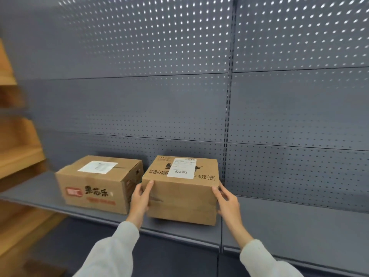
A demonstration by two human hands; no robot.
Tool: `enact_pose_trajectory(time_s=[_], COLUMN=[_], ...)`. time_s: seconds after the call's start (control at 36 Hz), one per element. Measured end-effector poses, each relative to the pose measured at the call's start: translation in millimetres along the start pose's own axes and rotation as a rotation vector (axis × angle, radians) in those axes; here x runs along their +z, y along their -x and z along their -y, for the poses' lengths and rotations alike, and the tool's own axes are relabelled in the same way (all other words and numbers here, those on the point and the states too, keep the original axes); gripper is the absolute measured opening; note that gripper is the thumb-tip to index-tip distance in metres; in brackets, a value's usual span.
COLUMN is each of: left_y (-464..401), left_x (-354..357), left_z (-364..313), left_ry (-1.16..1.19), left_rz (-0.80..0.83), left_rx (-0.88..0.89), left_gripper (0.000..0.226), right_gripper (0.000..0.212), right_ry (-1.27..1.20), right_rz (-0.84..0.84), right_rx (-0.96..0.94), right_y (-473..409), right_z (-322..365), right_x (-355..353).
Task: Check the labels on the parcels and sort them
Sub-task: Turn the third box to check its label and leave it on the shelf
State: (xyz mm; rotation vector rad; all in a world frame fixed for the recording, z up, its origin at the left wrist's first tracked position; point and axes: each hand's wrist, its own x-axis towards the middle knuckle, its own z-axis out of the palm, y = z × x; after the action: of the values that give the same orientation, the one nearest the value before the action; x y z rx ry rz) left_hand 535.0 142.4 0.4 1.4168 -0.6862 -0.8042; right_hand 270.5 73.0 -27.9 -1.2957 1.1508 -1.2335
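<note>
Left hand (140,198) and right hand (226,197) grasping opposite sides of brown cardboard parcel with white barcode label (180,193), thumbs on its front face. Parcel sitting on grey metal shelf (279,222), just beside second brown cardboard box with red logo (97,183). Grey perforated back panel (159,56) behind; wooden shelving (18,148) at far left.

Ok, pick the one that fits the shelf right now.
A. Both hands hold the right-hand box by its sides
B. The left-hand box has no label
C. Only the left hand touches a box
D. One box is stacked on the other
A: the left hand and the right hand clasp opposite sides of the right-hand box, which sits beside the left-hand box on the grey shelf.
</note>
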Motion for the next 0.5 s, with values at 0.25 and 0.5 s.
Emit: enact_pose_trajectory(time_s=[0.25, 0.5], left_y=[-41, -69], left_x=[-44, -51], left_z=[7, 30], left_ry=[-0.021, -0.057], left_rz=[-0.043, -0.137], left_rx=[0.01, 0.081], left_gripper=[0.03, 0.05], right_gripper=[0.06, 0.036], right_ry=[-0.005, -0.001], right_rz=[0.008, 0.011], right_rx=[0.006, -0.008], right_y=[-6, -17], right_z=[-10, -21], right_x=[62, 85])
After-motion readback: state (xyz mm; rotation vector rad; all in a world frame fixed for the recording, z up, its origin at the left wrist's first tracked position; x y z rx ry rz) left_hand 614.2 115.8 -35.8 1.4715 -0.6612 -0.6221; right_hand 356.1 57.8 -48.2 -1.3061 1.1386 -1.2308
